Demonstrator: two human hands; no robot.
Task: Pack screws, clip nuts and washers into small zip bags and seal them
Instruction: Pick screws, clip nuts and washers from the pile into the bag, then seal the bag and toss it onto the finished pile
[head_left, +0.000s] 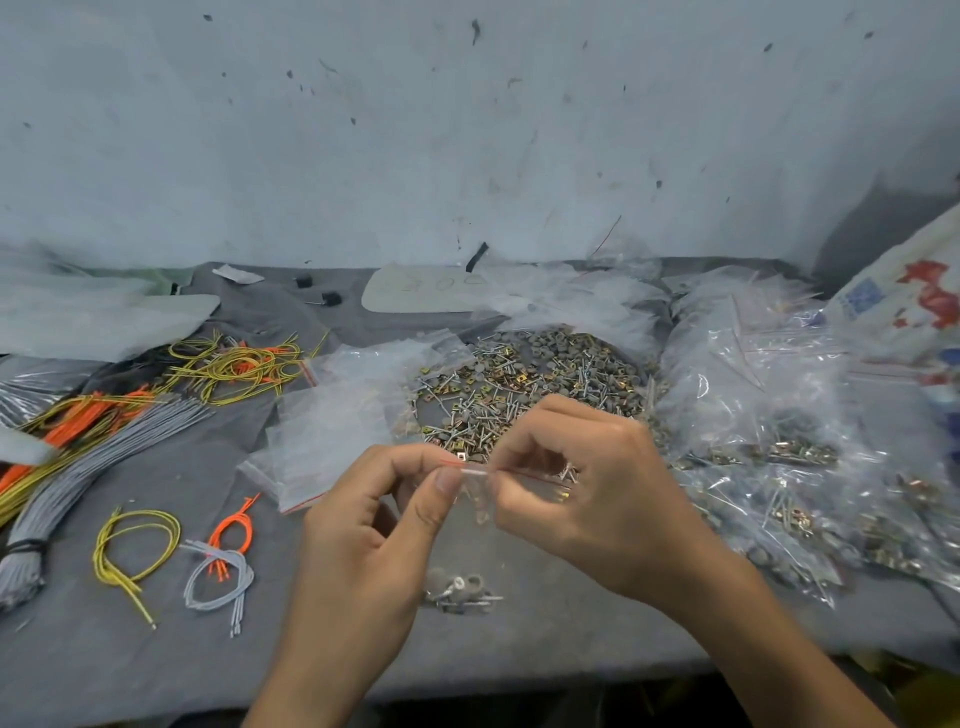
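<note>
Both hands hold one small clear zip bag (480, 501) by its red-lined top edge, above the grey table. My left hand (363, 525) pinches the left end of the strip between thumb and forefinger. My right hand (587, 483) pinches the strip just to the right. Screws and washers (460, 590) lie bunched in the bag's bottom. Behind the hands spreads a loose pile of screws, clip nuts and washers (530, 379). A stack of empty zip bags (332, 426) lies to the left of that pile.
Filled zip bags (779, 447) are heaped at the right. Grey, orange and yellow wire bundles (104, 431) cover the left side, with small wire loops (218, 566) near the front. The table's front edge (519, 680) runs just below my wrists. A wall stands behind.
</note>
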